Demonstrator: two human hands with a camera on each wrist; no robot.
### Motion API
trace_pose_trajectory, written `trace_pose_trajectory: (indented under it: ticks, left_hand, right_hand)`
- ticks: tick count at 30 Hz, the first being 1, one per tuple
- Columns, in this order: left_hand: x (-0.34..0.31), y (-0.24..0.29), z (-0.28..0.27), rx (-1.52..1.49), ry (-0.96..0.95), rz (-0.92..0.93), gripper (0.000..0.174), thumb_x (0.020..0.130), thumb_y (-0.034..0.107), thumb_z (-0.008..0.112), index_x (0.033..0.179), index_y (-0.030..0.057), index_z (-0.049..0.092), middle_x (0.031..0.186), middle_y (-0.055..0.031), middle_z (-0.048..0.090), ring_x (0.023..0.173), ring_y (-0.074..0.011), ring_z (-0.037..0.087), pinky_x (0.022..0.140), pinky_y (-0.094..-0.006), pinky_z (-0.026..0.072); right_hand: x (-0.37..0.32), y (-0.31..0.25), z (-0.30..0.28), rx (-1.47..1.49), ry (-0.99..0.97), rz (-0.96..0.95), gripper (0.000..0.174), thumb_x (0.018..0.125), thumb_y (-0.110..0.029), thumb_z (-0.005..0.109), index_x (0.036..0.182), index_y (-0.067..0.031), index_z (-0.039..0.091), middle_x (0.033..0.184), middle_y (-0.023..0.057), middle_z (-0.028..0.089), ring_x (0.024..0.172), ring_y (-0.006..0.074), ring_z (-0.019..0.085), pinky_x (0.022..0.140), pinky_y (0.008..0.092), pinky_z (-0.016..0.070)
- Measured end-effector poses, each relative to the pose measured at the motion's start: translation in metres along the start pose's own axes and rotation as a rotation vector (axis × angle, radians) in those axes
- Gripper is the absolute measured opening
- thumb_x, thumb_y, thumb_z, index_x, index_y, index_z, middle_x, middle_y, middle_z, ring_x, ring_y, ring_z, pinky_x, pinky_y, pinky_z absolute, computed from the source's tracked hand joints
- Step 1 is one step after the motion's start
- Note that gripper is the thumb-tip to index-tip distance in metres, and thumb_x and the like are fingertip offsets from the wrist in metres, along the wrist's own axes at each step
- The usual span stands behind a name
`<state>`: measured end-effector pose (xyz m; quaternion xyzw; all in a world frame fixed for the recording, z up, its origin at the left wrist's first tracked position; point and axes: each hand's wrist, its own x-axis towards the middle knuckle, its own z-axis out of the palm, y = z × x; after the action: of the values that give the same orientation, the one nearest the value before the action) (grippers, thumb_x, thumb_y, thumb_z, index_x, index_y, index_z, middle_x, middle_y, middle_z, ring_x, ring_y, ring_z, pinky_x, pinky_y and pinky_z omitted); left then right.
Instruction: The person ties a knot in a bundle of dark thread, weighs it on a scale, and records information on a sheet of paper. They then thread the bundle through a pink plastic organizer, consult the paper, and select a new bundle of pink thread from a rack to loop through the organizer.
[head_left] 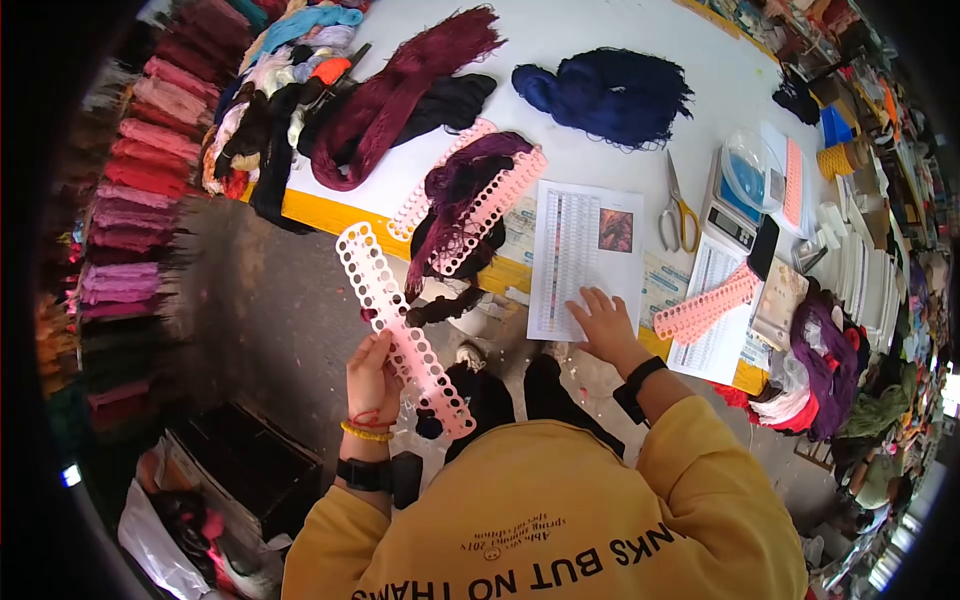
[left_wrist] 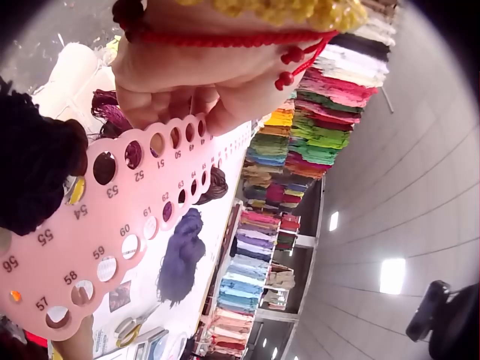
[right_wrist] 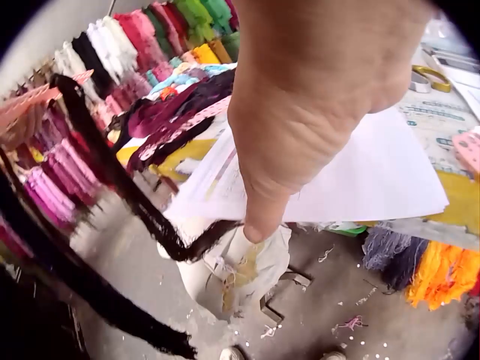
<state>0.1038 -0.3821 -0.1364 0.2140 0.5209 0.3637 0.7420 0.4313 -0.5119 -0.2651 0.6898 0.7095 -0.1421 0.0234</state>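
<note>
My left hand grips a long pink thread card by its edge, with fingers and thumb pinched on it. The card has numbered holes along both sides, as the left wrist view shows. Dark brown thread hangs from its far side, and a dark bundle is looped near its lower end. My right hand rests with extended fingers on the lower part of a printed chart sheet at the table's edge. In the right wrist view, the dark thread passes left of that hand.
More pink cards with purple and black thread lie at the table edge. Maroon and navy skeins lie behind. Scissors, a scale and stacked pink cards are at right. Hanging skeins line the left.
</note>
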Motion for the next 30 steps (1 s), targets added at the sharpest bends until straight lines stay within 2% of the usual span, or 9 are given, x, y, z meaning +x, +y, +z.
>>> trace_pose_trajectory:
  ticks: [4,8,13,19,22,25,28,29,30]
  left_hand:
    - [0.002,0.001,0.022,-0.001,0.025,0.004,0.013,0.090,0.012,0.046,0.090,0.0018,0.055,0.084,-0.0062,0.062,0.072,-0.0140,0.061,0.065,-0.0263,0.0501]
    - [0.006,-0.002,0.032,-0.007,0.011,0.007,0.014,0.091,0.011,0.045,0.087,0.0014,0.055,0.086,-0.0064,0.061,0.076,-0.0143,0.059,0.069,-0.0280,0.0491]
    - [0.010,-0.006,0.039,-0.010,-0.004,0.005,0.013,0.091,0.011,0.046,0.092,0.0012,0.054,0.086,-0.0058,0.061,0.073,-0.0140,0.060,0.067,-0.0258,0.0499]
    - [0.014,-0.016,0.044,-0.010,0.002,0.005,0.012,0.090,0.011,0.046,0.092,0.0018,0.054,0.085,-0.0053,0.061,0.072,-0.0136,0.060,0.066,-0.0263,0.0503]
    - [0.013,-0.017,0.044,-0.001,-0.003,-0.003,0.012,0.090,0.011,0.046,0.092,0.0016,0.054,0.086,-0.0054,0.061,0.072,-0.0137,0.060,0.067,-0.0260,0.0502]
    - [0.011,-0.016,0.050,0.004,0.021,-0.003,0.012,0.091,0.012,0.047,0.086,0.0039,0.055,0.082,-0.0036,0.060,0.071,-0.0128,0.059,0.065,-0.0250,0.0484]
    - [0.008,-0.014,0.061,0.014,0.027,-0.009,0.012,0.090,0.012,0.049,0.082,0.0061,0.055,0.078,-0.0015,0.059,0.069,-0.0118,0.057,0.063,-0.0246,0.0471]
    - [0.009,-0.014,0.061,0.019,0.032,-0.007,0.011,0.090,0.011,0.049,0.082,0.0063,0.056,0.078,-0.0015,0.059,0.069,-0.0116,0.057,0.063,-0.0247,0.0472]
    - [0.009,-0.012,0.058,0.023,0.042,-0.001,0.011,0.090,0.011,0.049,0.082,0.0064,0.056,0.078,-0.0014,0.059,0.069,-0.0115,0.057,0.063,-0.0247,0.0473]
  right_hand:
    - [-0.001,0.004,0.004,0.022,-0.026,-0.010,0.067,0.060,-0.028,0.077,0.120,-0.0178,0.048,0.135,0.0112,0.034,0.126,0.0271,0.032,0.092,0.0483,0.0351]
    - [-0.003,0.016,-0.001,0.056,-0.021,-0.084,0.068,0.057,-0.032,0.078,0.117,-0.0168,0.049,0.133,0.0099,0.037,0.125,0.0267,0.034,0.090,0.0446,0.0374]
    - [0.003,0.029,-0.004,0.111,-0.038,-0.154,0.067,0.053,-0.036,0.078,0.111,-0.0150,0.053,0.128,0.0081,0.043,0.122,0.0262,0.038,0.086,0.0404,0.0398]
    - [0.005,0.032,-0.006,0.122,-0.016,-0.178,0.064,0.052,-0.036,0.078,0.108,-0.0137,0.055,0.125,0.0073,0.045,0.120,0.0261,0.039,0.085,0.0404,0.0401]
    - [0.005,0.033,-0.009,0.142,-0.034,-0.172,0.057,0.056,-0.035,0.077,0.104,-0.0121,0.056,0.126,0.0080,0.044,0.120,0.0260,0.039,0.085,0.0404,0.0400]
    - [0.005,0.034,-0.003,0.198,0.018,-0.218,0.034,0.066,-0.027,0.069,0.094,-0.0103,0.059,0.112,0.0078,0.053,0.111,0.0256,0.047,0.080,0.0396,0.0421]
    - [0.009,0.028,-0.005,0.091,-0.140,-0.210,0.014,0.071,-0.018,0.059,0.082,-0.0098,0.061,0.091,0.0055,0.058,0.094,0.0240,0.054,0.073,0.0381,0.0440]
    - [0.009,0.026,-0.013,0.048,-0.046,-0.218,0.007,0.071,-0.013,0.054,0.074,-0.0108,0.060,0.077,0.0038,0.055,0.081,0.0229,0.057,0.068,0.0370,0.0443]
    - [0.010,0.027,-0.023,0.004,-0.047,-0.175,0.007,0.072,-0.013,0.054,0.074,-0.0108,0.061,0.078,0.0042,0.055,0.080,0.0231,0.057,0.067,0.0367,0.0445]
